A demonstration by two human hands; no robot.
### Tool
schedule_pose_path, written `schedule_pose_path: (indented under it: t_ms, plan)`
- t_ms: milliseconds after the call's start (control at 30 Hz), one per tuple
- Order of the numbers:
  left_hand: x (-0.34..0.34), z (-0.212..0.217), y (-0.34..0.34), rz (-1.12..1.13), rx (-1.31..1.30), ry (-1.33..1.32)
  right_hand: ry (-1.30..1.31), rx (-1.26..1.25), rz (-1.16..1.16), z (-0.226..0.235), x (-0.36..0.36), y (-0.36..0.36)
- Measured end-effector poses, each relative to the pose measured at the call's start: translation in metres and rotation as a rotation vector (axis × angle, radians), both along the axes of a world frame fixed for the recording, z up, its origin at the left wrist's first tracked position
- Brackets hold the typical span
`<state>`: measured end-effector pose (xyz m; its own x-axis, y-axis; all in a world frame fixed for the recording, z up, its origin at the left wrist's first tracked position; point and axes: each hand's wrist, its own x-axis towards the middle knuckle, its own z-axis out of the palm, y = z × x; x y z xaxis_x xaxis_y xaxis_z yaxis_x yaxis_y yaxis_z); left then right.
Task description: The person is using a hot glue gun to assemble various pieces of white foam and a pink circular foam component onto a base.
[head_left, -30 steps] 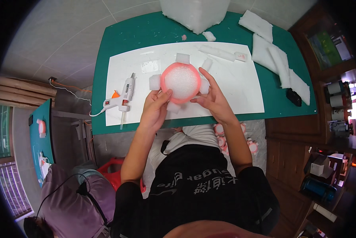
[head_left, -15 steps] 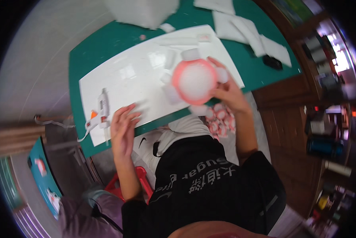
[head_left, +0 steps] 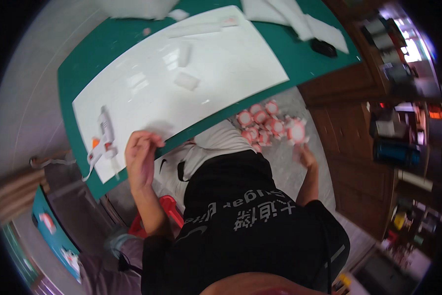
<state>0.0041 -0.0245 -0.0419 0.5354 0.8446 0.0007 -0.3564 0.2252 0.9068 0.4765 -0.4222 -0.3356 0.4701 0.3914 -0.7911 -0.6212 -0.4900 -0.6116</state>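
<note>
My right hand (head_left: 306, 157) is low on the right, past the table's front edge, blurred by motion. Just beyond its fingertips is a round piece with a white middle, pink rim and white tabs (head_left: 296, 132). Whether the fingers touch it cannot be made out. It looks larger than the similar pink-and-white pieces (head_left: 259, 117) heaped on the floor. Over the front edge of a white board (head_left: 216, 73), my left hand (head_left: 143, 150) hovers empty with its fingers loosely bent. A white glue gun (head_left: 105, 130) with an orange part lies left of it.
Two white foam strips (head_left: 187, 81) lie on the board, with a longer strip (head_left: 195, 30) farther back. The green table (head_left: 78, 81) also carries white foam sheets (head_left: 280, 12) and a black object (head_left: 323, 48). A red stool (head_left: 170, 209) stands low left. Wooden cabinets (head_left: 349, 128) line the right.
My right hand has moved from above the board down to the right, and the round piece is now over the floor heap. My left hand stays near the board's edge. The view has shifted.
</note>
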Motion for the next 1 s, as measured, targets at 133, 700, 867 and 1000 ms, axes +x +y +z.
schedule_pose_path:
  t_ms: [133,700,867,1000]
  plan:
    - [0.013,-0.034,0.013,-0.062,-0.114,-0.123,-0.062,-0.194,0.228,-0.076,0.082,-0.187]
    - [-0.159,0.034,-0.053,0.698,0.025,0.027,0.019,-0.035,0.776,0.023,-0.024,0.239]
    - [-0.305,0.035,-0.008,1.303,0.491,0.870,-0.092,-0.062,0.733,0.049,-0.040,0.240]
    - [-0.466,-0.007,0.028,1.308,0.299,2.014,-0.110,-0.229,0.727,0.002,-0.027,0.235]
